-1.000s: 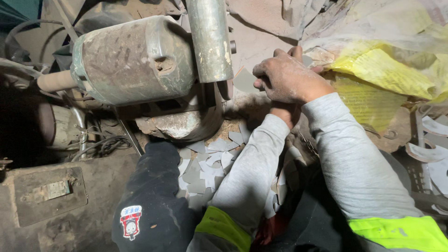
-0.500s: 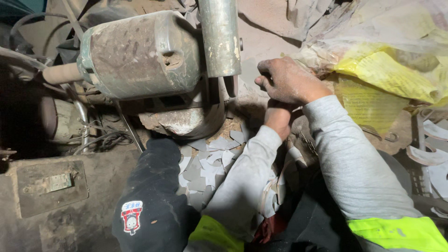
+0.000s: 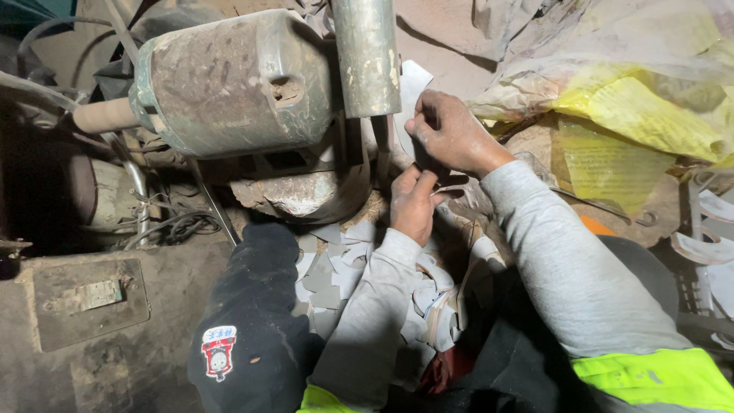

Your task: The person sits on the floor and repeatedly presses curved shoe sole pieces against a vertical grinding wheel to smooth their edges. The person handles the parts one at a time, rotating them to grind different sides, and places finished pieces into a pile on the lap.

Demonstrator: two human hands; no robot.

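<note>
Item: one thin pale sheet piece point(image 3: 413, 80), standing upright against the steel post point(image 3: 367, 57) of the old press point(image 3: 237, 80). My right hand point(image 3: 451, 134) sits at about 1 o'clock from the middle of the view, fingers pinched closed on the sheet's lower edge. My left hand point(image 3: 413, 203) lies just below it, near centre, curled shut on what looks like the same strip of material; I cannot tell exactly where its grip ends. The two hands are close together, almost touching. Stock already cut, by my judgement: a heap of pale offcuts point(image 3: 344, 268) spread from centre down toward 6 o'clock, between my forearms and over my lap. A dark sleeve with a small red patch point(image 3: 245, 329) lies at 7 o'clock. Yellow plastic sacking point(image 3: 634, 115) is bunched at 2 o'clock. More curved pale pieces point(image 3: 711, 245) rest at 3 o'clock. Progress: many pieces done, one in hand at the machine; how much remains I cannot tell.
</note>
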